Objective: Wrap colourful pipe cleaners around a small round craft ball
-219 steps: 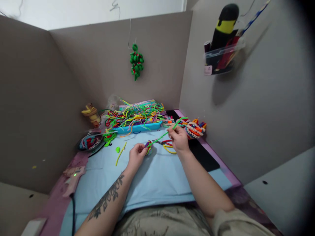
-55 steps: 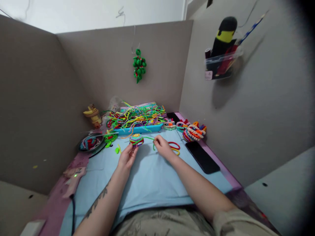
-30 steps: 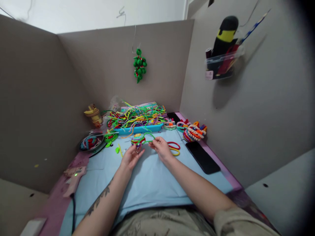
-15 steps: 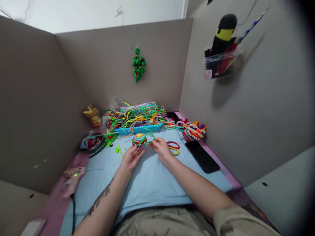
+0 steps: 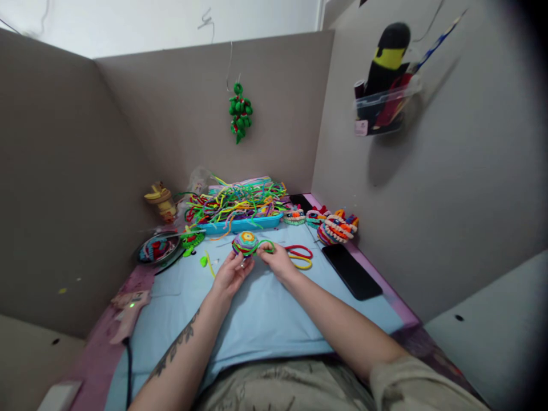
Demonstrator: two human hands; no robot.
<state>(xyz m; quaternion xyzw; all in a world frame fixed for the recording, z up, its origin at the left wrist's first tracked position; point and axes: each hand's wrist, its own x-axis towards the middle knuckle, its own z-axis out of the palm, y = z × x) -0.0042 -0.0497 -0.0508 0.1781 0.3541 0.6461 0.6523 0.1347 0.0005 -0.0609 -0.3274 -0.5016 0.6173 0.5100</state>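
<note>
My left hand [image 5: 234, 272] is closed around the lower side of a small round ball [image 5: 245, 242], wound in bands of several colours with a yellow and orange centre on top. Between the fingers of my right hand [image 5: 275, 260] is a green pipe cleaner [image 5: 266, 245], bent in a loop and running to the right side of the ball. The two hands are close together above the blue cloth [image 5: 265, 319]. Just right of my right hand lie a red pipe cleaner [image 5: 302, 250] and a yellow pipe cleaner [image 5: 305, 264], both curved.
Behind the hands, a blue tray [image 5: 240, 225] overflows with pipe cleaners. To the right lie a black phone [image 5: 351, 273] and several fuzzy figures [image 5: 337, 228]. A pink glue gun [image 5: 131, 314] and a dark bowl [image 5: 148, 260] are at left. Grey partitions [image 5: 274, 114] surround the table.
My right hand has drawn slightly closer to the ball, and the green pipe cleaner's loop is smaller and lower. The ball has turned a little, showing more of its yellow centre.
</note>
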